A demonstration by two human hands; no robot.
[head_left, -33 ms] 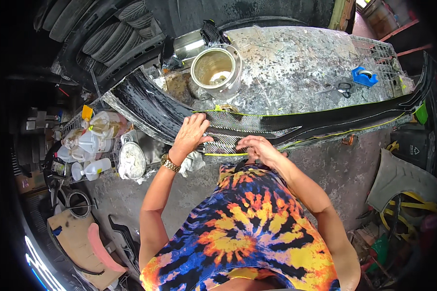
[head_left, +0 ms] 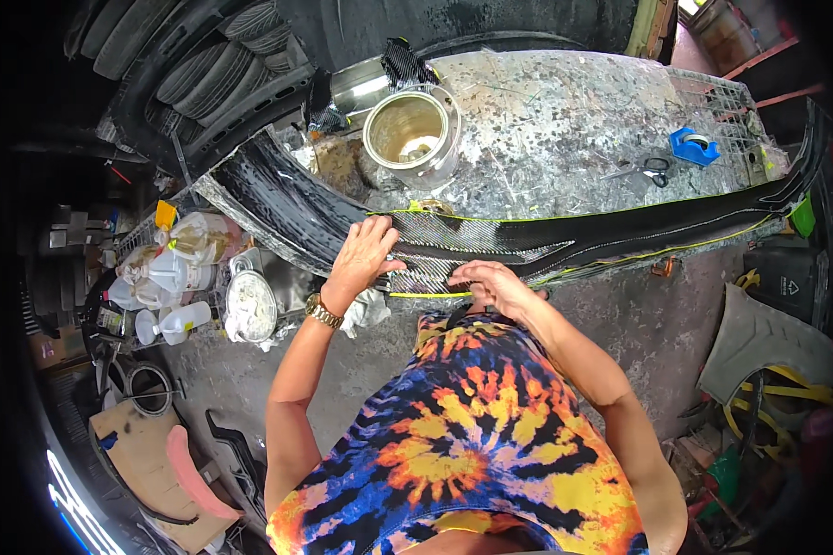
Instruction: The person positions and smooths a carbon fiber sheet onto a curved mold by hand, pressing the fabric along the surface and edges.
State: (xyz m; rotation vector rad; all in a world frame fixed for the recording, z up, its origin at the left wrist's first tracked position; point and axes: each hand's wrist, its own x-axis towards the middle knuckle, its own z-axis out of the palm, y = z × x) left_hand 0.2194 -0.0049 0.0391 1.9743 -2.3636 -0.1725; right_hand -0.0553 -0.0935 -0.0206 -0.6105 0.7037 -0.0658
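Workshop: we stand on a grey floor (head_left: 611, 333), with tyres (head_left: 208, 83) stacked at the upper left and plastic jugs (head_left: 180, 270) at our left.
Bench: its spattered top (head_left: 565, 120) holds an open can (head_left: 393, 118), scissors (head_left: 655, 172) and a blue tape dispenser (head_left: 693, 146), all beyond the mould.
Mould: the long, curved mould (head_left: 282, 199) runs across in front of us, along the near side of the bench, its left end bending away from us.
Cloth: the black woven cloth (head_left: 481, 233) lies in the mould from our left hand (head_left: 366, 252) toward the right end, with yellow-green edging (head_left: 428, 295) along its borders.
Left hand: flat on the cloth's left end, fingers a little apart, gripping nothing that we can see.
Right hand: our right hand (head_left: 496, 283) is at the cloth's near edge, fingers bent and close together; we cannot tell whether they pinch it.
Covered so far: we judge the middle and right stretches laid; whether the cloth is bonded, we cannot tell.
Uncovered: the glossy left stretch of the mould shows no cloth.
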